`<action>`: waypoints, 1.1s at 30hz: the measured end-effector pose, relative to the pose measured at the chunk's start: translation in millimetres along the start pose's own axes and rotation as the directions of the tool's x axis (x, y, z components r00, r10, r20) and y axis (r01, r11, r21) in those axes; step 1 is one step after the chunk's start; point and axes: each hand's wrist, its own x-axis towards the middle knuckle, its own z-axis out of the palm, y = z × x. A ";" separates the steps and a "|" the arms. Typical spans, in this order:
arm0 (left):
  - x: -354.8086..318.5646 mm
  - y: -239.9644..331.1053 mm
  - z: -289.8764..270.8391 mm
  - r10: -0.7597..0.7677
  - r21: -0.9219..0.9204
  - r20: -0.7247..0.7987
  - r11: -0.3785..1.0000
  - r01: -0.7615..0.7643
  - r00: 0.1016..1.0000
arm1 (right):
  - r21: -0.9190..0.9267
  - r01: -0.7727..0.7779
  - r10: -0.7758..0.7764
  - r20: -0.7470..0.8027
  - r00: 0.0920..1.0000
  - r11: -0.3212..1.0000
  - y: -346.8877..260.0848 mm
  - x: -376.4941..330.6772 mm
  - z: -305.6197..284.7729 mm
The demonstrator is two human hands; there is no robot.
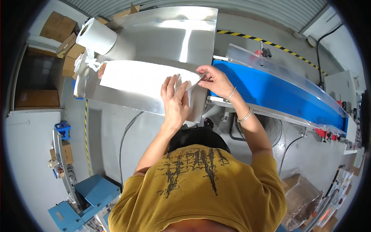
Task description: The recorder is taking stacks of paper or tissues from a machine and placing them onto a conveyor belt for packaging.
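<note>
Long white sheet-like strip on shiny silver metal table — long axis approx. L–R, bulk L of fingers. R hand nearer R end, fingers curled, pinch can't tell — L hand atop, fingers slightly apart.

Left hand: palm side hidden, so can't tell if it presses or grips the white sheet. Right hand: fingertips bunch at the sheet's right end, pinch or mere touch unclear. Sheet covers part of the table and most of a reddish-brown thing at its left end, kind not readable. Yellow shirt cut off by lower edge, and it hides part of something black below the table. Fan partly behind the right forearm. Blue machine lower left: small parts too tiny to tell
</note>
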 end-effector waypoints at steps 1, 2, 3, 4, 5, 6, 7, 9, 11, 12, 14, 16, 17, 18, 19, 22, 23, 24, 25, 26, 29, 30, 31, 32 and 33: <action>0.4 0.4 -0.2 -0.001 -0.001 -0.007 1.000 0.001 1.000 | -0.005 0.004 -0.004 0.004 1.000 1.000 2.7 2.0 -2.0; 0.9 0.4 -1.0 -0.006 -0.001 -0.006 1.000 0.006 1.000 | 0.031 0.011 -0.013 0.058 0.998 0.999 5.0 4.3 -4.0; 1.0 0.4 -1.9 -0.011 0.001 -0.005 1.000 0.011 1.000 | 0.069 0.016 -0.023 0.113 0.993 0.997 5.2 7.0 -5.5; 1.2 0.3 -1.4 -0.012 0.000 -0.014 1.000 0.012 1.000 | 0.064 0.020 -0.028 0.117 0.993 0.998 3.8 9.4 -7.2; 1.2 -0.4 -0.3 -0.009 -0.001 -0.021 1.000 0.009 1.000 | 0.070 0.014 -0.025 0.149 0.988 0.997 1.9 11.5 -8.8; 0.4 -1.2 0.1 -0.006 -0.002 -0.027 1.000 0.006 1.000 | 0.077 0.007 -0.021 0.182 0.983 0.997 0.2 12.8 -9.4; -0.2 -1.6 -0.5 -0.007 -0.003 -0.035 1.000 0.007 0.999 | 0.072 0.011 -0.024 0.186 0.982 0.997 -2.8 13.9 -10.3; -0.3 -2.4 -1.5 0.015 0.009 -0.023 1.000 -0.015 1.000 | 0.062 -0.053 0.036 0.239 0.970 0.997 -10.3 16.4 -13.4; -4.7 -3.7 -1.1 0.019 0.005 -0.022 1.000 -0.019 1.000 | 0.048 -0.006 -0.006 0.241 0.971 0.999 -3.5 15.5 -12.3; -7.1 -5.4 -0.8 0.019 0.005 -0.012 1.000 -0.019 1.000 | 0.043 0.035 -0.044 0.242 0.969 0.998 -2.9 15.0 -11.3; -6.8 -8.8 0.4 0.035 0.009 -0.028 0.999 -0.035 0.999 | -0.007 0.046 -0.043 0.245 0.969 0.999 -6.1 15.6 -13.5; -7.0 -7.7 0.7 0.058 0.000 -0.031 0.998 -0.058 0.998 | -0.046 0.040 -0.025 0.285 0.958 0.998 -11.5 14.7 -16.0; -6.8 -8.2 -0.6 0.064 0.008 -0.011 0.998 -0.063 0.998 | -0.038 0.005 0.008 0.311 0.950 0.999 -11.7 16.0 -16.6; -5.7 -6.5 -1.8 0.060 0.005 -0.011 0.998 -0.060 0.998 | -0.041 0.001 0.012 0.313 0.950 0.999 -8.6 17.8 -17.5; -4.2 -4.2 -3.2 0.036 -0.020 -0.030 0.999 -0.036 0.999 | -0.165 0.206 -0.148 0.309 0.939 0.965 -1.9 20.1 -18.3; -1.5 -2.6 -9.5 0.010 -0.039 -0.036 0.999 -0.011 0.999 | -0.191 0.335 -0.283 0.254 0.925 0.923 14.4 12.7 -24.0; -1.1 -3.8 -10.7 0.015 -0.030 -0.026 0.999 -0.016 1.000 | -0.093 0.279 -0.260 0.177 0.949 0.956 17.6 6.0 -28.3; -2.3 -6.6 -10.3 0.006 -0.028 -0.027 1.000 -0.007 1.000 | 0.171 -0.136 0.112 0.139 0.984 0.976 11.9 -5.7 -33.2; -1.4 -9.8 -6.9 0.009 0.040 -0.029 0.999 -0.008 1.000 | 0.121 -0.138 0.147 -0.067 0.987 0.983 18.7 -13.0 -39.1; -0.6 -11.7 -4.3 0.013 0.107 -0.032 0.994 -0.010 0.999 | 0.072 -0.149 0.164 -0.271 0.949 0.986 31.5 -20.0 -45.4; 3.0 -13.2 -2.0 -0.013 0.084 -0.049 0.996 0.017 0.999 | -0.248 -0.378 0.148 -0.629 0.763 0.892 82.1 -45.0 -81.4; 2.4 -14.0 -2.3 -0.008 0.097 -0.041 0.995 0.012 0.999 | -0.320 -0.460 0.141 -0.676 0.724 0.828 88.0 -53.0 -94.0; 1.4 -14.9 -1.9 -0.009 0.096 -0.043 0.995 0.013 0.999 | -0.323 -0.459 0.139 -0.675 0.725 0.828 89.6 -60.3 -107.7; -0.4 -16.1 -1.0 0.006 0.101 -0.047 0.995 -0.001 0.999 | -0.329 -0.539 0.155 -0.728 0.668 0.776 89.8 -66.5 -120.4; -1.7 -17.0 -0.3 0.022 0.105 -0.050 0.994 -0.017 0.998 | -0.325 -0.616 0.164 -0.780 0.604 0.718 82.4 -69.7 -123.6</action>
